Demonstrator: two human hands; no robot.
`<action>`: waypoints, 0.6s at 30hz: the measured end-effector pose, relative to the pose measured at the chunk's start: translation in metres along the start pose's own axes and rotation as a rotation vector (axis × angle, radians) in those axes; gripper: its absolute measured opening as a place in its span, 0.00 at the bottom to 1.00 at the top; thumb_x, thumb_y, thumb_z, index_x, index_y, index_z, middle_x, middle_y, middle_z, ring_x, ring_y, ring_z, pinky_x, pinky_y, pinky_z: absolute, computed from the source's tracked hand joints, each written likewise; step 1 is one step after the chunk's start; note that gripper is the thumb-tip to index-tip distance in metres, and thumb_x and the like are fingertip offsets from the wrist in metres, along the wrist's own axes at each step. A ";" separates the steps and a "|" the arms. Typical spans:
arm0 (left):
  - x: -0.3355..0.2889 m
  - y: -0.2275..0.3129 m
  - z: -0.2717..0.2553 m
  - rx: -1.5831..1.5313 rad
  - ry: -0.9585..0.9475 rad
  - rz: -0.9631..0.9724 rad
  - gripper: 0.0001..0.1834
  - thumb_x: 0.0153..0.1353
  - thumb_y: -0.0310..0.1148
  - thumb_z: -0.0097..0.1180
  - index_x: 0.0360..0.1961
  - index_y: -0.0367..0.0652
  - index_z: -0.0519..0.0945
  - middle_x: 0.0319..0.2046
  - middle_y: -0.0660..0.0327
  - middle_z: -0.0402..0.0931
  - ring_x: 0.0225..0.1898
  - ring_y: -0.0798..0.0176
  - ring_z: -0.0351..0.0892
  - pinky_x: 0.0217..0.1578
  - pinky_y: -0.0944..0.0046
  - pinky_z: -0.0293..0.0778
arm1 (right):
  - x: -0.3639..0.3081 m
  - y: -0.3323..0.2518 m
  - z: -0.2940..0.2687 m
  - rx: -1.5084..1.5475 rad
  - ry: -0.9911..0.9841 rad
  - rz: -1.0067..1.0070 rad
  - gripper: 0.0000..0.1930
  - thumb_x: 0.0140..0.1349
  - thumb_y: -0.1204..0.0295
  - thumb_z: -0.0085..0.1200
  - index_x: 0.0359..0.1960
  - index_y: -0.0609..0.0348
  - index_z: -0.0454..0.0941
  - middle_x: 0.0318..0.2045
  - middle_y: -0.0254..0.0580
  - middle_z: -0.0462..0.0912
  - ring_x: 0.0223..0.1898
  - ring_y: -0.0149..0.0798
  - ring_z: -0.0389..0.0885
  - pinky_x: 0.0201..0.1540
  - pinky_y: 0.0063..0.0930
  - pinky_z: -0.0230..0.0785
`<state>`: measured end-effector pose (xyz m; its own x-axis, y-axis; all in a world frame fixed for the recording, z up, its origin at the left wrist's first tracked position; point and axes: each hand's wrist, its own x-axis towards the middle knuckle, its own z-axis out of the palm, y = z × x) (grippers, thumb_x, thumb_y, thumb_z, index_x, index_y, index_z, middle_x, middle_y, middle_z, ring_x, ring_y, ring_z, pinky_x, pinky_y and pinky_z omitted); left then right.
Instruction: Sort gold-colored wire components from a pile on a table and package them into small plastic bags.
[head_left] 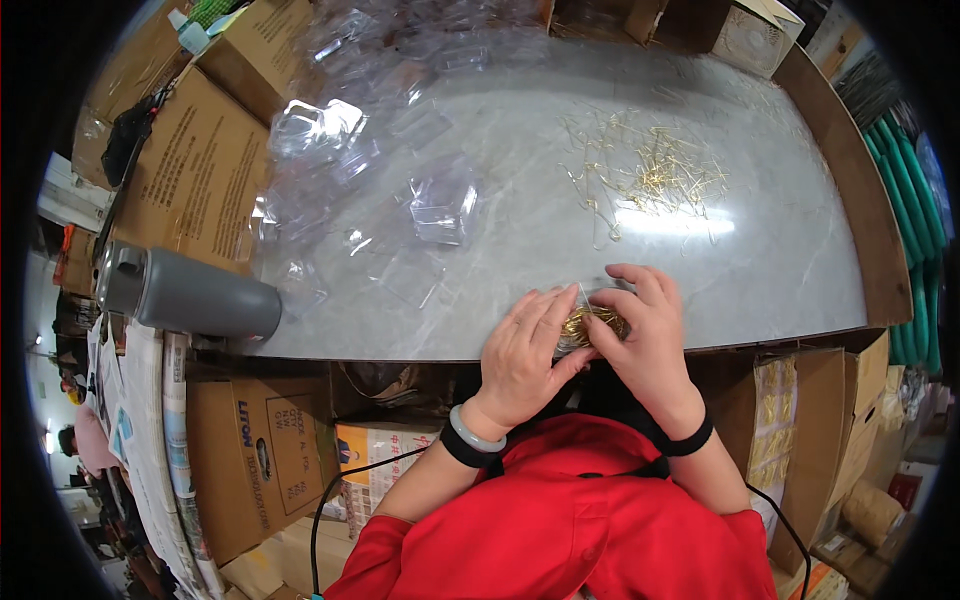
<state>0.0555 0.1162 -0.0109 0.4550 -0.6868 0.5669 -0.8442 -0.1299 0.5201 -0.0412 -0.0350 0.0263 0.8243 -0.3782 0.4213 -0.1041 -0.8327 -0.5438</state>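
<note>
Bundle of gold-coloured wire pieces sits between both hands at the near edge of the grey tabletop, right of its middle. Left hand: fingers lie together along the bundle's left side, thumb at its near side, closed on it. Right hand: thumb and forefinger closed on the bundle's right side, remaining fingers raised and bent; cannot tell whether a single piece is pinched. Loose gold wires lie scattered toward the far right, well apart from the hands, with a stretch of grey surface between. Right side bounded by a cardboard wall; open surface lies between it and the right hand. Clear plastic shells cover much of the far left, the nearest flat ones partway toward the left hand. Grey bottle lies on its side in view at the near left corner, beside a tall carton. Forearms cross the near edge.
</note>
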 end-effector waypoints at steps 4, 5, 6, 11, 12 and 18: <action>0.001 0.006 -0.005 -0.034 -0.030 -0.078 0.44 0.54 0.41 0.74 0.69 0.39 0.68 0.58 0.49 0.74 0.54 0.45 0.79 0.53 0.53 0.77 | 0.001 0.002 0.005 0.072 0.052 0.035 0.08 0.55 0.78 0.63 0.38 0.58 0.85 0.52 0.45 0.81 0.57 0.53 0.74 0.59 0.45 0.66; 0.001 0.007 -0.004 -0.054 -0.017 -0.096 0.44 0.53 0.40 0.74 0.69 0.39 0.67 0.58 0.50 0.73 0.54 0.45 0.78 0.53 0.53 0.77 | 0.001 0.001 0.003 0.060 0.058 0.019 0.08 0.55 0.78 0.63 0.38 0.58 0.85 0.52 0.45 0.81 0.56 0.53 0.74 0.59 0.45 0.66; -0.001 0.007 -0.002 -0.075 -0.003 -0.118 0.44 0.53 0.40 0.73 0.69 0.39 0.67 0.59 0.50 0.72 0.55 0.45 0.77 0.53 0.53 0.77 | 0.000 -0.001 0.000 0.048 0.060 0.001 0.08 0.56 0.78 0.63 0.38 0.58 0.85 0.52 0.45 0.81 0.56 0.53 0.75 0.59 0.45 0.66; -0.001 0.005 -0.001 -0.040 0.012 -0.089 0.44 0.54 0.41 0.73 0.70 0.39 0.66 0.60 0.50 0.72 0.56 0.45 0.76 0.53 0.53 0.76 | -0.006 -0.001 -0.006 -0.024 -0.008 -0.097 0.09 0.57 0.78 0.63 0.41 0.57 0.84 0.53 0.44 0.80 0.56 0.53 0.74 0.58 0.44 0.67; -0.001 0.005 -0.002 -0.027 0.004 -0.075 0.44 0.55 0.42 0.72 0.69 0.39 0.66 0.60 0.50 0.72 0.57 0.46 0.76 0.54 0.53 0.76 | -0.008 0.001 -0.007 0.031 0.030 -0.059 0.10 0.58 0.78 0.62 0.42 0.57 0.84 0.54 0.44 0.80 0.56 0.53 0.74 0.58 0.43 0.68; 0.001 0.006 -0.001 0.036 -0.051 -0.022 0.37 0.56 0.40 0.71 0.64 0.38 0.73 0.60 0.51 0.72 0.57 0.44 0.76 0.54 0.52 0.76 | -0.011 0.010 -0.011 0.147 -0.021 0.063 0.10 0.67 0.77 0.56 0.48 0.58 0.81 0.54 0.47 0.79 0.56 0.51 0.75 0.59 0.40 0.68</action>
<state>0.0517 0.1157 -0.0064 0.4591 -0.7188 0.5221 -0.8443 -0.1703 0.5081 -0.0576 -0.0437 0.0235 0.8301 -0.4184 0.3687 -0.0748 -0.7387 -0.6699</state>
